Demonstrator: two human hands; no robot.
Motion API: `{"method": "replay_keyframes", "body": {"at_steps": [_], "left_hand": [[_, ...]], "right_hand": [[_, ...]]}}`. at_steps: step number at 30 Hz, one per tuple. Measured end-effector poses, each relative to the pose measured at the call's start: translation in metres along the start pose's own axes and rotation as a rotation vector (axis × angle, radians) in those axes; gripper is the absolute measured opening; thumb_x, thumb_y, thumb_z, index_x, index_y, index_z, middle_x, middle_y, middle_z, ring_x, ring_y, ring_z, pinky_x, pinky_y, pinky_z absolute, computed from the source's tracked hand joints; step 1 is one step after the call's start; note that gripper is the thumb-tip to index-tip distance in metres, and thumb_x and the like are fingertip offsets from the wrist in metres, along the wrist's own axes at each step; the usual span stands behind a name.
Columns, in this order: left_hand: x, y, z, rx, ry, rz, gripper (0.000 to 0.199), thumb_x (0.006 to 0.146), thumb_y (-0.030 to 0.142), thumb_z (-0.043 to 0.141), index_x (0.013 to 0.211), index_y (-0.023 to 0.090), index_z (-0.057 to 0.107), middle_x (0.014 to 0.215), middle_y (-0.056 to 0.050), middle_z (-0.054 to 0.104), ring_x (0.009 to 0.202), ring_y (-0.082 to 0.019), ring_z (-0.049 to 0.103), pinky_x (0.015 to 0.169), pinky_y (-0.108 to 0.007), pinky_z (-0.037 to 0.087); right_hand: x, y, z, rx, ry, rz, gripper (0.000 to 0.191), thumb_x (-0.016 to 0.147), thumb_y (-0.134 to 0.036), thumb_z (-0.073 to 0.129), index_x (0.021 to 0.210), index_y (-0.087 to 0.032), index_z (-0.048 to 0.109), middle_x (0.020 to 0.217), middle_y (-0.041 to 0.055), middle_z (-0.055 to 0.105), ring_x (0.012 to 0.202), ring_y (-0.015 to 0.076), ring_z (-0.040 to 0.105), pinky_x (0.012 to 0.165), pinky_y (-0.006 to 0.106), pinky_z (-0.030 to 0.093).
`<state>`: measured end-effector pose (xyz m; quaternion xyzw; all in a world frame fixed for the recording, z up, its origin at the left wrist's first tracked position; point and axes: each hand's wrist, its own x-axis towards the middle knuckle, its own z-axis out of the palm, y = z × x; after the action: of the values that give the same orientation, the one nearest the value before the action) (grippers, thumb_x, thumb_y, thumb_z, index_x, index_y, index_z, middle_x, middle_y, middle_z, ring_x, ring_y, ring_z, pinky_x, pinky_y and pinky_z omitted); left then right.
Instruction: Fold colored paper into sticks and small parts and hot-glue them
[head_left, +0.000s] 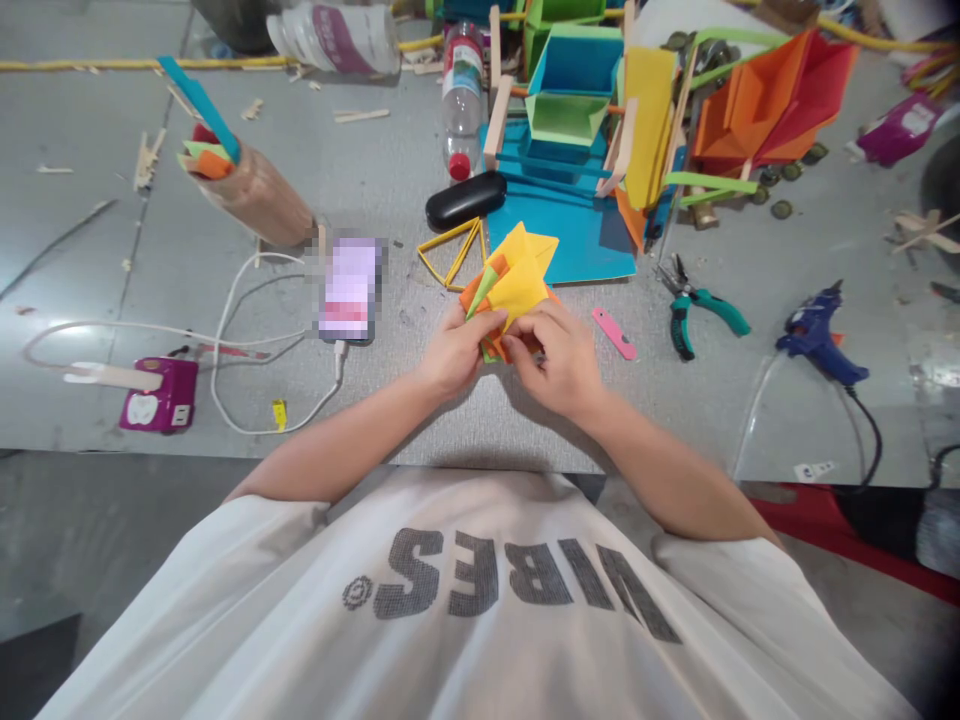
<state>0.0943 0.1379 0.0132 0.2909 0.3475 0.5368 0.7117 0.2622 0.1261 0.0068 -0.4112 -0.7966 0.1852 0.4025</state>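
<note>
Close to the table's front edge, my left hand (454, 352) and my right hand (559, 358) both grip a folded paper piece (525, 278) in yellow, orange and green. Its yellow points stick up and away from me. The left fingers are closed on its left side, with the thumb lying across the front. My right thumb and fingers pinch its lower right side, and they hide part of the folds. Just beyond the paper lie a yellow triangular frame (452, 258) and a blue sheet (585, 245). A pink folding cutter (614, 334) rests right of my right hand.
Pliers (701, 308) and a blue glue gun (823, 335) lie to the right. At left are a charging phone (350, 288), a purple power block (161, 395) and a holder with paper strips (259, 200). A black case (466, 200), a plastic bottle (461, 95) and paper-and-stick models (574, 70) stand farther back.
</note>
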Motion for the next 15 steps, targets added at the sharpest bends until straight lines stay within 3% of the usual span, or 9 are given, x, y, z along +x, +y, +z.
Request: {"method": "replay_keyframes", "body": {"at_steps": [3, 6, 8, 15], "left_hand": [[-0.001, 0.004, 0.001, -0.017, 0.009, 0.030, 0.069, 0.091, 0.021, 0.076, 0.159, 0.034, 0.066, 0.131, -0.005, 0.086, 0.118, -0.026, 0.083, 0.101, -0.039, 0.066], [-0.002, 0.007, 0.002, -0.055, -0.012, 0.035, 0.072, 0.090, 0.021, 0.079, 0.159, 0.035, 0.065, 0.126, -0.003, 0.087, 0.119, -0.026, 0.083, 0.102, -0.039, 0.067], [-0.003, 0.007, 0.003, -0.060, -0.036, 0.031, 0.072, 0.090, 0.021, 0.079, 0.159, 0.036, 0.065, 0.126, -0.002, 0.087, 0.120, -0.025, 0.083, 0.104, -0.039, 0.066], [-0.007, 0.008, 0.008, -0.049, -0.020, -0.027, 0.070, 0.087, 0.021, 0.082, 0.154, 0.036, 0.067, 0.130, -0.003, 0.086, 0.132, -0.026, 0.079, 0.111, -0.040, 0.063]], "right_hand": [[-0.001, 0.001, -0.001, -0.061, 0.099, -0.058, 0.014, 0.110, -0.030, 0.058, 0.099, -0.026, 0.065, 0.093, 0.0068, 0.072, 0.089, 0.0242, 0.067, 0.079, 0.043, 0.052], [-0.002, 0.000, 0.002, -0.200, 0.237, -0.040, 0.017, 0.111, -0.038, 0.064, 0.118, -0.025, 0.072, 0.108, 0.0100, 0.077, 0.102, 0.0276, 0.070, 0.086, 0.046, 0.054], [-0.004, -0.001, 0.005, -0.277, 0.249, -0.043, 0.024, 0.111, -0.041, 0.068, 0.126, -0.025, 0.076, 0.108, 0.0095, 0.078, 0.100, 0.0271, 0.071, 0.085, 0.046, 0.051], [-0.006, -0.010, 0.013, -0.310, 0.198, -0.047, 0.026, 0.117, -0.031, 0.057, 0.107, -0.024, 0.080, 0.089, 0.0042, 0.076, 0.079, 0.0188, 0.066, 0.077, 0.042, 0.040]]}}
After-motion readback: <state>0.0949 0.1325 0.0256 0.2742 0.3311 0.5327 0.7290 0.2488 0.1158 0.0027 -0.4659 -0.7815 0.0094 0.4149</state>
